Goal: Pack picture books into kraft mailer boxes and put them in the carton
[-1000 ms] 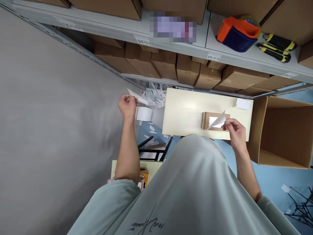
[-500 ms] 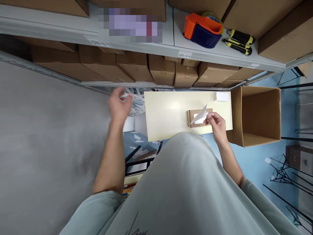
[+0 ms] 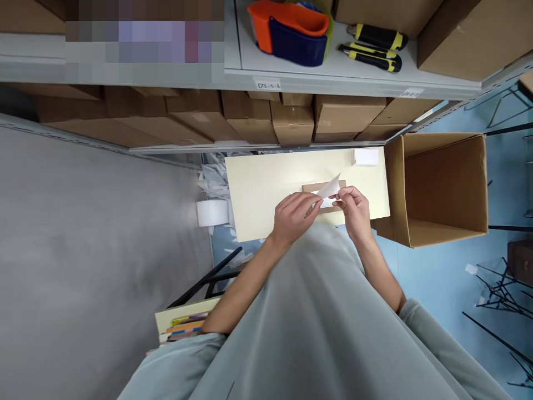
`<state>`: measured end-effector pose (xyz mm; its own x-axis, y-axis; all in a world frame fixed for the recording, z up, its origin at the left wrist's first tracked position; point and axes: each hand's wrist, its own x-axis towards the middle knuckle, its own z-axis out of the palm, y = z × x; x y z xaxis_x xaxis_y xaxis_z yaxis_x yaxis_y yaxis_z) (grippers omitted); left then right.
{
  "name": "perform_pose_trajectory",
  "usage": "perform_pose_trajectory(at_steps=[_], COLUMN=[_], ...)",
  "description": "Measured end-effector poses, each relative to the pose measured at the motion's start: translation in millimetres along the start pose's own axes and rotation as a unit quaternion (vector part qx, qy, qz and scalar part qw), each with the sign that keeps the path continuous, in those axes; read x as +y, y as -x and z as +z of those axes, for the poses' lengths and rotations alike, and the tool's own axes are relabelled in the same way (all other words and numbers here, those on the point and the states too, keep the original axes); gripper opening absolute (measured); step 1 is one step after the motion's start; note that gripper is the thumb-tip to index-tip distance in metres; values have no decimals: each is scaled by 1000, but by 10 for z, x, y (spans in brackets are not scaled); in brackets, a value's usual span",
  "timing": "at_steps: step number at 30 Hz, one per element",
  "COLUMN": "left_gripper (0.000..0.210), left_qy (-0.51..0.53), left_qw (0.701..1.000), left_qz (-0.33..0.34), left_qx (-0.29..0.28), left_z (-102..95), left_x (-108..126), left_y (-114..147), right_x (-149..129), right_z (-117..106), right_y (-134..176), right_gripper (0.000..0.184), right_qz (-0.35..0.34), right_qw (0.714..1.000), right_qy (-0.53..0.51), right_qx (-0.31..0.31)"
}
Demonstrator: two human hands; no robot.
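A small white sheet, like a paper label (image 3: 330, 188), stands tilted above a brown cardboard box (image 3: 316, 186) on the pale tabletop (image 3: 266, 189). My right hand (image 3: 355, 211) pinches the sheet's right edge between closed fingertips. From the other side, my left hand (image 3: 295, 215) has its thumb and fingers closed at the sheet's lower left edge. A white patch shows on the box top under the sheet. Both hands hide much of the box's near side.
An open cardboard carton (image 3: 445, 189) stands right of the table. A small white box (image 3: 365, 157) sits at the table's back right. Left are crumpled paper scraps (image 3: 215, 176) and a white roll (image 3: 212, 213). The shelf above holds a tape dispenser (image 3: 297, 43) and utility knives (image 3: 370, 55).
My left hand has come from above the scraps at the left to the sheet over the box; the small white bit in its fingers no longer shows. My right hand stays at the sheet.
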<state>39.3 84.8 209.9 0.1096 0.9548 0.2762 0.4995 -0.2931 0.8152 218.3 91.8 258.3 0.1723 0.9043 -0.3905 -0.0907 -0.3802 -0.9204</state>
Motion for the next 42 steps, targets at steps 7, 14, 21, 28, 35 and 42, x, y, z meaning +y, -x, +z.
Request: perform_pose_trajectory(at_steps=[7, 14, 21, 28, 35, 42], left_gripper=[19, 14, 16, 17, 37, 43], left_qy=[-33, -57, -35, 27, 307, 404], left_qw=[999, 997, 996, 987, 863, 807], left_qz=[-28, -42, -79, -141, -388, -426], left_qx=[-5, 21, 35, 77, 99, 62], left_z=[420, 742, 899, 927, 800, 694], left_x=[172, 403, 562, 673, 554, 503], left_y=[-151, -267, -306, -346, -369, -298], right_x=[-50, -56, -76, -148, -222, -26], right_z=[-442, -745, -906, -997, -1138, -1148], right_y=[-203, -397, -515, -556, -631, -665], right_gripper=[36, 35, 40, 38, 36, 33], right_qz=[24, 41, 28, 17, -49, -32], right_qw=[999, 995, 994, 987, 986, 977], right_qy=[-6, -41, -11, -15, 95, 169], right_qx=[-44, -79, -107, -162, -127, -124])
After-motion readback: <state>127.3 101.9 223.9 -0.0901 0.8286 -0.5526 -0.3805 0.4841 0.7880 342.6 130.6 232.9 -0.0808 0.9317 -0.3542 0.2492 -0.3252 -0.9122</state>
